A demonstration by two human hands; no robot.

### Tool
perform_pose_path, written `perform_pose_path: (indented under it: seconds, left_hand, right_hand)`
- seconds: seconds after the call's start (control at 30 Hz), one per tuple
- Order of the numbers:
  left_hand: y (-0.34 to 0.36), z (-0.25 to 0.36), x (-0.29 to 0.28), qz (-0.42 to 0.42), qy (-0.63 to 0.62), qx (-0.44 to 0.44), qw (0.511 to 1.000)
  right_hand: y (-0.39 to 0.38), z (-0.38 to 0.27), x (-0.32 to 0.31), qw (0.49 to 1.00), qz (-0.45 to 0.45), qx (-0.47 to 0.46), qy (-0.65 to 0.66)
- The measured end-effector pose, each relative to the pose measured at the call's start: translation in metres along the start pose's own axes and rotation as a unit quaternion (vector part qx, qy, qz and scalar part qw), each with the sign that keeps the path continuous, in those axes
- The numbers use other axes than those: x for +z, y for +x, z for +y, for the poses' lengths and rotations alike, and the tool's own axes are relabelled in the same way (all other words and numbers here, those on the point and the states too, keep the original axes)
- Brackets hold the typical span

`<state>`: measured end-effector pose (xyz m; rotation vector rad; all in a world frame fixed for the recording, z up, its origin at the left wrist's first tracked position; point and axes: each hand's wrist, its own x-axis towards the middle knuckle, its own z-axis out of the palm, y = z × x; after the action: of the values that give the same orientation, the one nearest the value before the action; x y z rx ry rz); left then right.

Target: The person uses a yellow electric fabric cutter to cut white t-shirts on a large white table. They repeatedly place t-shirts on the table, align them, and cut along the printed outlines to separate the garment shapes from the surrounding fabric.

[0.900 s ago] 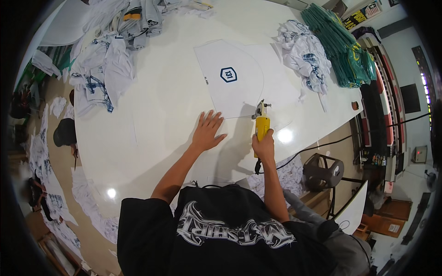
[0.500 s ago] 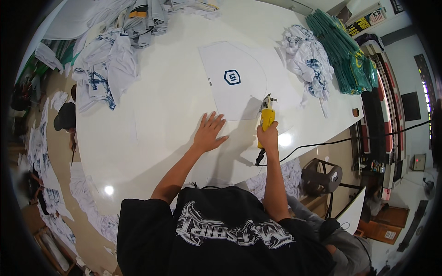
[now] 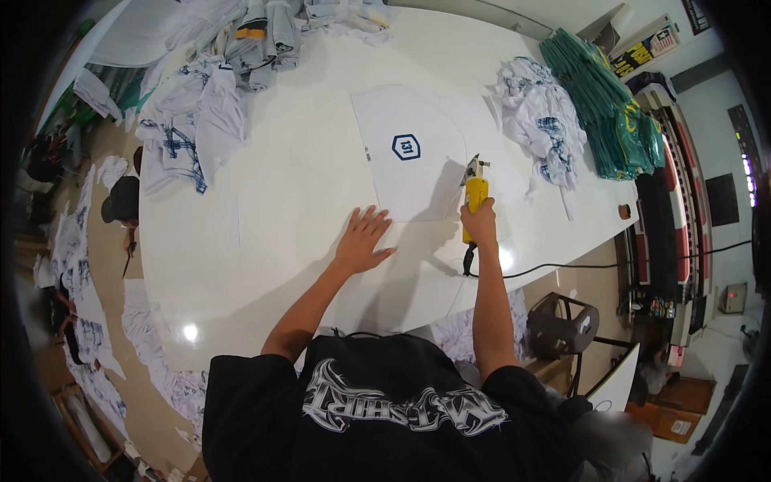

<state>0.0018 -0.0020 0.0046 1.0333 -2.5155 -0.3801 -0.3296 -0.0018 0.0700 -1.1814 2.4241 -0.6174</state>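
A white fabric sheet (image 3: pixel 401 189) lies flat on the table, with a blue hexagon print (image 3: pixel 406 147) and a faint curved outline at its right. Flat on the table, fingers spread, my left hand (image 3: pixel 363 243) rests with its fingertips at the sheet's lower left corner. My right hand (image 3: pixel 480 222) is wrapped around the yellow body of an electric fabric cutter (image 3: pixel 477 189). The cutter's metal head stands at the right side of the sheet, near the curved line. Whether its blade touches the cloth I cannot make out.
The cutter's black cord (image 3: pixel 554 265) runs off to the right. A crumpled white fabric pile (image 3: pixel 546 120) and a green garment stack (image 3: pixel 590 96) lie at the back right; more white fabric (image 3: pixel 189 120) is at the back left. A dark stool (image 3: pixel 562 325) stands right of the table (image 3: pixel 281 145).
My right hand has moved the cutter forward and slightly right, along the sheet's right side. My left hand stays at about the same place. The whole view has shifted a little.
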Motion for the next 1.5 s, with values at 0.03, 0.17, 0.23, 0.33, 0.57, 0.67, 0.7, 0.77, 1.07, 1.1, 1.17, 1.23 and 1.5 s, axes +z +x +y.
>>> perform_pose_path:
  seconds: [0.03, 0.17, 0.23, 0.33, 0.57, 0.67, 0.7, 0.77, 1.07, 1.1, 1.17, 1.23, 1.5]
  left_hand:
    - [0.0, 0.001, 0.0, -0.001, 0.0, -0.001, 1.0]
    - [0.002, 0.004, -0.001, -0.001, -0.001, -0.006, 1.0]
    - [0.003, 0.006, -0.002, -0.005, 0.002, -0.011, 1.0]
    - [0.005, 0.011, -0.003, -0.014, -0.001, -0.021, 1.0]
    - [0.006, 0.037, -0.006, -0.002, -0.016, -0.074, 0.997]
    - [0.001, 0.057, 0.004, 0.017, 0.019, -0.121, 0.992]
    - [0.008, 0.061, 0.009, 0.028, 0.031, -0.137, 0.99]
    - [0.022, 0.068, 0.02, 0.053, 0.055, -0.168, 0.983]
    - [0.018, 0.125, 0.046, 0.102, 0.098, -0.289, 0.947]
    - [0.019, 0.128, 0.048, 0.105, 0.102, -0.3, 0.943]
    - [0.021, 0.132, 0.052, 0.11, 0.111, -0.321, 0.934]
    - [0.021, 0.135, 0.052, 0.11, 0.107, -0.336, 0.929]
    - [0.036, 0.14, 0.048, 0.09, 0.092, -0.376, 0.917]
  right_hand:
    - [0.006, 0.002, -0.001, 1.0, -0.001, -0.005, -0.001]
    - [0.031, 0.01, -0.009, 1.0, -0.016, -0.012, 0.004]
    - [0.042, 0.014, -0.013, 0.999, -0.022, -0.026, -0.005]
    - [0.059, 0.02, -0.021, 0.998, -0.033, -0.053, -0.011]
    - [0.102, 0.043, -0.032, 0.992, -0.074, -0.1, -0.011]
    - [0.119, 0.051, -0.036, 0.986, -0.102, -0.128, -0.005]
    - [0.133, 0.045, -0.044, 0.985, -0.102, -0.142, -0.01]
    - [0.158, 0.033, -0.058, 0.98, -0.101, -0.169, -0.019]
    - [0.195, 0.033, -0.073, 0.958, -0.177, -0.218, -0.058]
    - [0.2, 0.033, -0.074, 0.956, -0.182, -0.224, -0.056]
    - [0.211, 0.033, -0.074, 0.951, -0.192, -0.235, -0.053]
    - [0.219, 0.028, -0.074, 0.945, -0.205, -0.246, -0.062]
    - [0.274, 0.023, -0.06, 0.925, -0.214, -0.306, -0.073]
